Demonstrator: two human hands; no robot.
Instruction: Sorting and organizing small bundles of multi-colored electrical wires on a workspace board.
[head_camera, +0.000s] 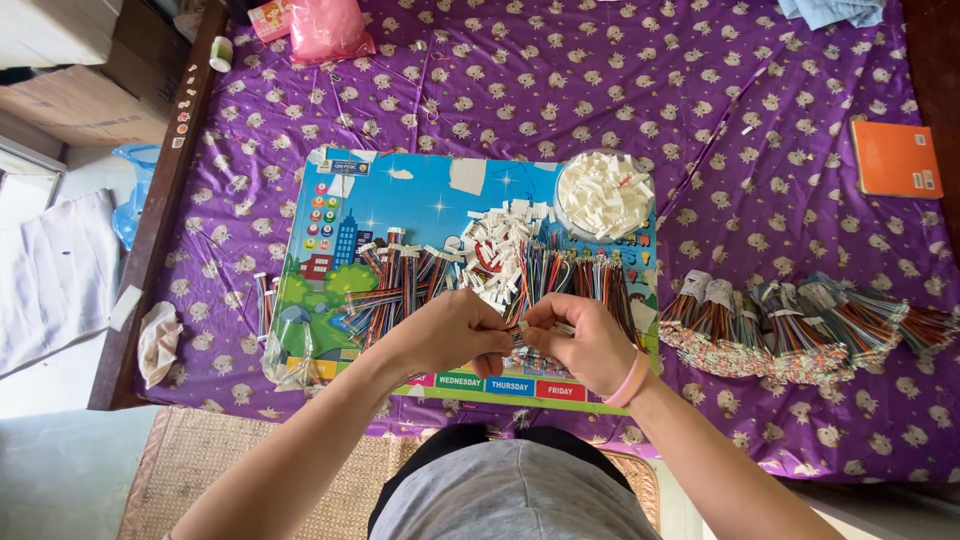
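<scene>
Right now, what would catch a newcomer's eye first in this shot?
Probably the two hands, left hand and right hand, pinched together at the centre over a colourful picture board strewn with multicoloured wire bundles. Just beyond them sits a clear bowl of small white connectors, with more spilled in a white pile beside it. All of it lies on a purple patterned cloth, with tied wire bundles lined up at the right.
</scene>
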